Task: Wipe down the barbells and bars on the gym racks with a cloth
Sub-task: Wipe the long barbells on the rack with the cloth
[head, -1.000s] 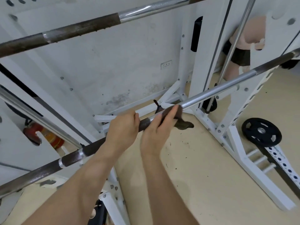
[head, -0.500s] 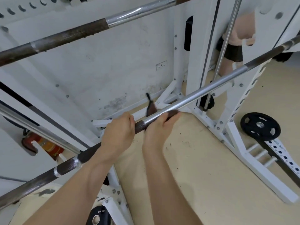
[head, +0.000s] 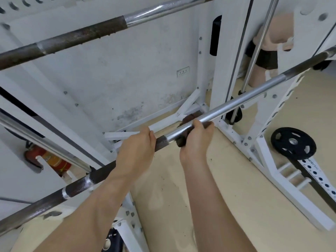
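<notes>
While cloth (head: 181,141) wraps one barbell (head: 236,104) — two hands (head: 135,149) (head: 196,140) hold.

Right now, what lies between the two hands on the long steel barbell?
Only bare barbell, dark knurling turning to chrome, between left hand and right hand gripping a brown cloth; head view.

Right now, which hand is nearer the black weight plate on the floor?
Right. The right hand grips the cloth round the barbell, on the side toward the weight plate, which lies lower on the floor. The left hand grips the barbell farther along, away from it.
</notes>
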Tool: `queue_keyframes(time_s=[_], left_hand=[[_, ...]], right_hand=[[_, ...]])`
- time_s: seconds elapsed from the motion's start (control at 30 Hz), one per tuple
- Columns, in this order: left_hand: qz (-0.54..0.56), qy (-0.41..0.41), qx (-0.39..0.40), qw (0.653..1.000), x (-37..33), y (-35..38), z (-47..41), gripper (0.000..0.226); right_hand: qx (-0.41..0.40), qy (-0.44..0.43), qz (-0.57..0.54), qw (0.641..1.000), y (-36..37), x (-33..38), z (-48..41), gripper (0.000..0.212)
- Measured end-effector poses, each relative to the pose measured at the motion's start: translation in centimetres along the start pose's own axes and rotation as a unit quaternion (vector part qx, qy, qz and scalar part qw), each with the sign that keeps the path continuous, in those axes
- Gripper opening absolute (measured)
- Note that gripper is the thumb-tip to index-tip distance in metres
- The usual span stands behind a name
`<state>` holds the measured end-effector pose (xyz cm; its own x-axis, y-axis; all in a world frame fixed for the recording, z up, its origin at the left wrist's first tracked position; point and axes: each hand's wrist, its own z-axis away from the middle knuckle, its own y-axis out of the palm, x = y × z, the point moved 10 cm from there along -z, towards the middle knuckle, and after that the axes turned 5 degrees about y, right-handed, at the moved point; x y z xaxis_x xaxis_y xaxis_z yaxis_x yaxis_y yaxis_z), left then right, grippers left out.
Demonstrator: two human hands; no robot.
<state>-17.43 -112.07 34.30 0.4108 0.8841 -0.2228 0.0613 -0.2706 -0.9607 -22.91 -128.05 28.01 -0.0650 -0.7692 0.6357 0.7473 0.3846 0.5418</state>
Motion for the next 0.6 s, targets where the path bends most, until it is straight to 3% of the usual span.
queue_keyframes(time_s=[0.07,0.13,0.2,0.3,0.37,0.5,0.57,0.6], left_hand=[[0.0,-0.002,0.006,1.0,0.0,0.2,0.0,0.028],[0.011,0.0,0.012,1.0,0.0,0.4,-0.2,0.029],[-0.003,0.004,0.025,1.0,0.0,0.7,-0.5,0.029],[-0.02,-0.01,0.086,0.996,0.2,1.4,-1.2,0.024],[0.013,-0.023,0.109,0.994,0.6,1.6,-1.4,0.011],[0.03,-0.04,0.127,0.991,0.6,1.4,-0.8,0.015],[0.033,-0.038,0.113,0.992,0.0,1.4,-0.7,0.015],[0.03,-0.052,0.124,0.99,-0.1,1.5,-0.4,0.014]], right_hand=[[0.066,-0.006,0.11,0.992,1.3,-3.0,3.2,0.014],[0.119,-0.045,0.267,0.955,1.1,-4.6,5.7,0.021],[0.144,-0.143,0.372,0.906,0.5,-2.9,7.5,0.028],[0.169,-0.325,0.432,0.824,1.0,0.9,9.2,0.041],[0.21,-0.382,0.487,0.757,3.2,-0.3,9.0,0.042],[0.136,-0.527,0.609,0.577,5.1,-1.1,6.8,0.035],[0.079,-0.567,0.626,0.529,4.4,1.6,4.6,0.029],[0.041,-0.563,0.634,0.528,3.9,3.3,3.4,0.027]])
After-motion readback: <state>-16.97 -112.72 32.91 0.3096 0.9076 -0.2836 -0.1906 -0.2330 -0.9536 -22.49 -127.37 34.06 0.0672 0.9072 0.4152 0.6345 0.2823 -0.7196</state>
